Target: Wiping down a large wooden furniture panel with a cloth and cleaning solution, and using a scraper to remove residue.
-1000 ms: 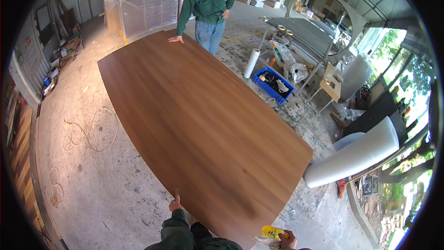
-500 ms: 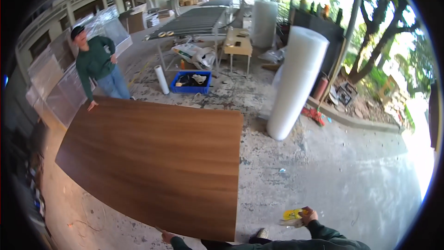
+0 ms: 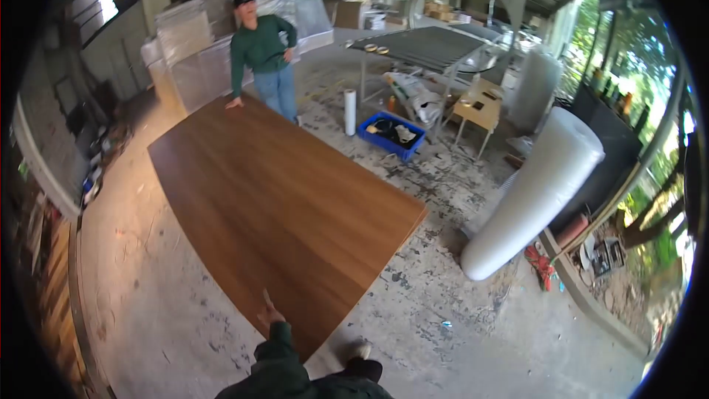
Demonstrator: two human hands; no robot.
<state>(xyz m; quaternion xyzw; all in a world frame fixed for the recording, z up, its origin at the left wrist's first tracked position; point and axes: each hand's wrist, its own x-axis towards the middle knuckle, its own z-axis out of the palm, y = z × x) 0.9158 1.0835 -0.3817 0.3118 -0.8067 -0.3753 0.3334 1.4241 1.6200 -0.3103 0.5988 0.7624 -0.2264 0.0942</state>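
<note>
So, the left hand is over the near end of the brown panel; a thin pale shape juts from the fingers, but their grip cannot be told, nor the right hand's. Well to their right leans a white roll; ahead, the panel runs to a co-worker's hand.

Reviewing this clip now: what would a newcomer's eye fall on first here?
First, the big brown board slanting across the middle of the view, with the wearer's left hand at its near end. Next, the bulky white roll to its right, and the co-worker in green standing by the far end, one palm on the board. The blue crate beyond the board's right edge stands out by colour.
</note>
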